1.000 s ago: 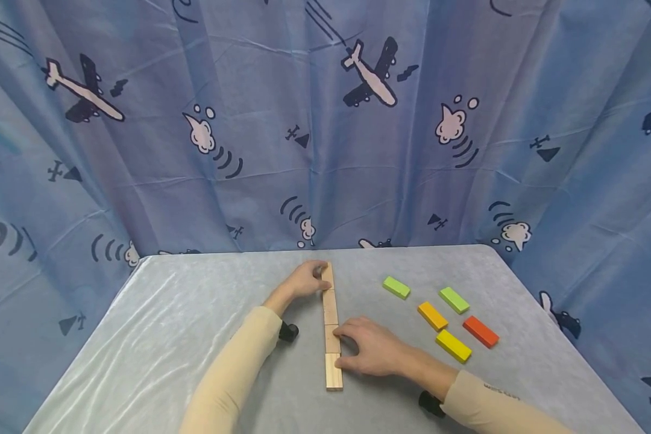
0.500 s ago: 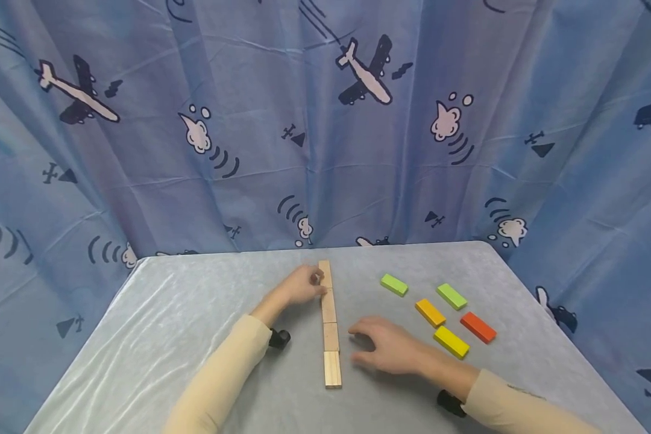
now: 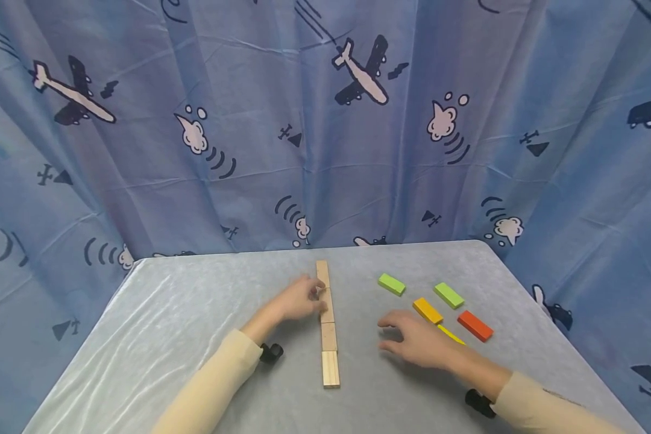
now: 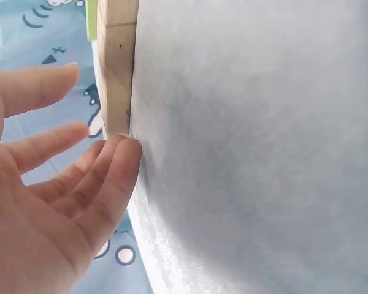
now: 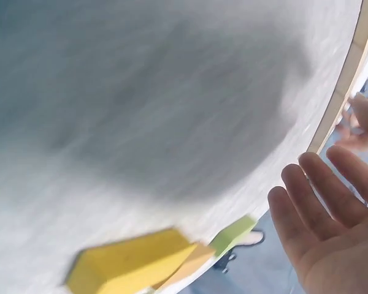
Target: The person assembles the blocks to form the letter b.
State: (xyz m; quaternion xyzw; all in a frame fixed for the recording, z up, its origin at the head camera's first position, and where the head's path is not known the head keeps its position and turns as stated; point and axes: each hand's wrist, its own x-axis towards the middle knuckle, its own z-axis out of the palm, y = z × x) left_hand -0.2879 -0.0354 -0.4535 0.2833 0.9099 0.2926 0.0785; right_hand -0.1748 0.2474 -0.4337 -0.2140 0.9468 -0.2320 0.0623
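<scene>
A straight row of several plain wooden blocks [image 3: 329, 336] lies end to end in the middle of the table, pointing away from me. My left hand [image 3: 297, 299] is at the left side of its far half, fingers loosely bent with thumb apart, gripping nothing. In the left wrist view its fingertips [image 4: 127, 153] overlap the end of the wooden row [image 4: 118, 67]; whether they touch it I cannot tell. My right hand [image 3: 416, 339] hovers right of the row, fingers spread, holding nothing. It partly covers a yellow block [image 3: 451, 334], and an orange block [image 3: 428, 310] lies just beyond.
Farther right lie a red block [image 3: 475, 326] and two green blocks, one nearer the row [image 3: 392, 284] and one beyond the orange block [image 3: 448, 295]. A pale cloth covers the table [image 3: 195, 301]. Behind its far edge hangs a blue curtain [image 3: 260, 120] with airplane prints.
My right hand has left the near part of the wooden row and moved right, toward the coloured blocks. My left hand has come off the far block and drawn slightly nearer.
</scene>
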